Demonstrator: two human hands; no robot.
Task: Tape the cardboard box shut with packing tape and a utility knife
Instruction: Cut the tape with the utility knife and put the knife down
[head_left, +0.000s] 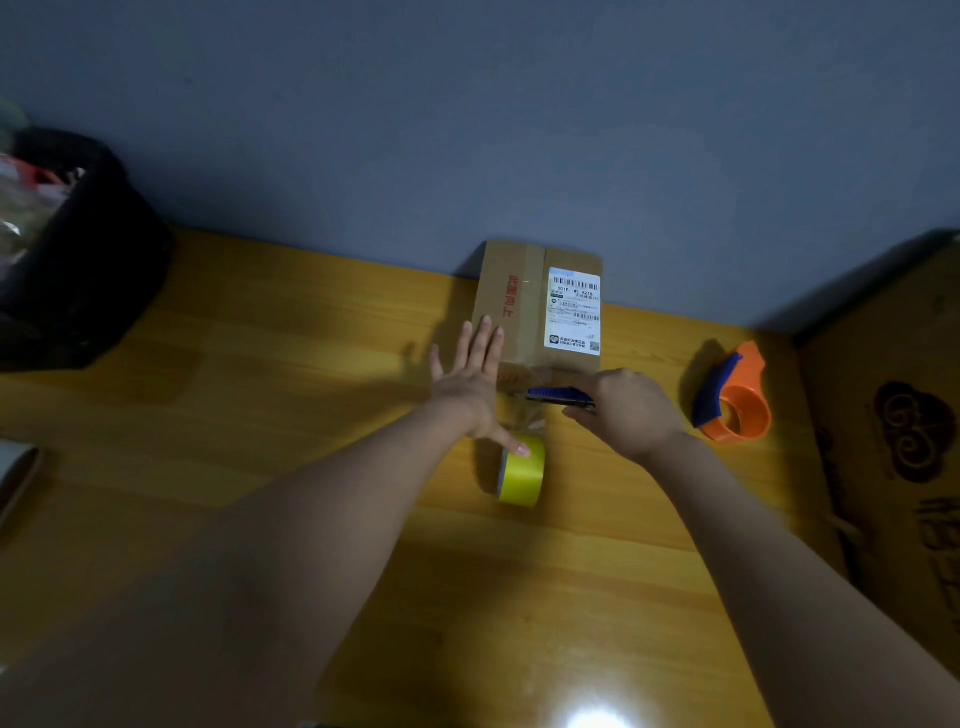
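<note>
Yellow tape roll (522, 470) stood nearest, strip drawn taut to cardboard box (537, 306) against wall. Left hand (467, 382), spread flat, pinned box; right hand (626, 410) gripped utility knife (558, 396) across strip, seemingly to cut.

A brown cardboard box (519, 306) bore red lettering and a white barcode label (574, 309), near a yellow tape roll (523, 472), a blue-handled utility knife (558, 396) and an orange-and-blue tape dispenser (732, 397) on the amber wooden table (311, 374).

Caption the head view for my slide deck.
Left hand steadies cardboard box; right hand holds utility knife above yellow tape roll.
</note>
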